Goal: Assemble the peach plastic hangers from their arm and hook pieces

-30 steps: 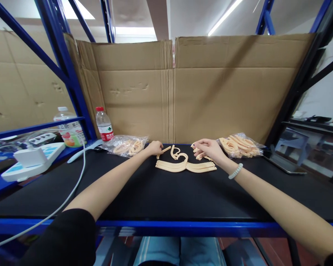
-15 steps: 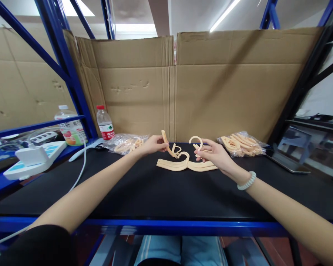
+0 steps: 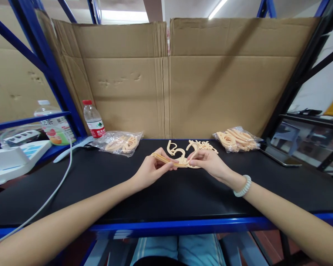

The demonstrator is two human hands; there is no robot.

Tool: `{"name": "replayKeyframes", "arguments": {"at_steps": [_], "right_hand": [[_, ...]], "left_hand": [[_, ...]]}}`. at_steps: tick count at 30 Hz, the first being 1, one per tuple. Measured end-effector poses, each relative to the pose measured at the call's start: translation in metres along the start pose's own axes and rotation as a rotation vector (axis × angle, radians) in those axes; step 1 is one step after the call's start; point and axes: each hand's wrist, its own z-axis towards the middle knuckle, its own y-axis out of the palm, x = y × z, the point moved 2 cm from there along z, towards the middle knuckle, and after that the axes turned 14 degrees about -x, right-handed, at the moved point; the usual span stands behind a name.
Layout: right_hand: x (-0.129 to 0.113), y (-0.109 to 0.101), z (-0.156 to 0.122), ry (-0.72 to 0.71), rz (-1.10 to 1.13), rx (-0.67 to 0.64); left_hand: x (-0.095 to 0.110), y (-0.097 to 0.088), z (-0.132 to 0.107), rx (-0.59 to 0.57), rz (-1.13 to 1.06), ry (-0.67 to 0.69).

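My left hand (image 3: 150, 170) pinches a long beige plastic hanger arm (image 3: 162, 159) above the black table mat (image 3: 105, 184). My right hand (image 3: 208, 162) pinches a beige hook piece (image 3: 191, 147) and meets the arm at the middle. Behind and partly hidden by both hands lies a small stack of beige hangers (image 3: 183, 162) with a curled hook (image 3: 171, 147). A few loose beige parts (image 3: 207, 146) lie just beyond my right hand. A white bead bracelet (image 3: 242, 186) circles my right wrist.
A clear bag of beige parts (image 3: 119, 142) lies at the back left, another bag (image 3: 235, 139) at the back right. A water bottle (image 3: 93, 119), a drink bottle (image 3: 54, 125), a white power strip (image 3: 13, 155) and cable (image 3: 50, 195) sit left. A tablet (image 3: 281, 158) lies right. Cardboard (image 3: 166, 77) walls the back.
Both hands lifted parts off the table, drew back towards me and came together over the hanger stack. The view tilted down slightly.
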Motion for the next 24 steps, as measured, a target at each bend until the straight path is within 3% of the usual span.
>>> {"name": "replayKeyframes", "arguments": {"at_steps": [14, 24], "right_hand": [[0.004, 0.004, -0.006, 0.238, 0.311, -0.168], [0.003, 0.01, -0.004, 0.161, 0.248, -0.134]], "left_hand": [[0.004, 0.002, -0.006, -0.036, 0.335, 0.124], [0.004, 0.003, -0.011, -0.061, 0.558, 0.284]]}}
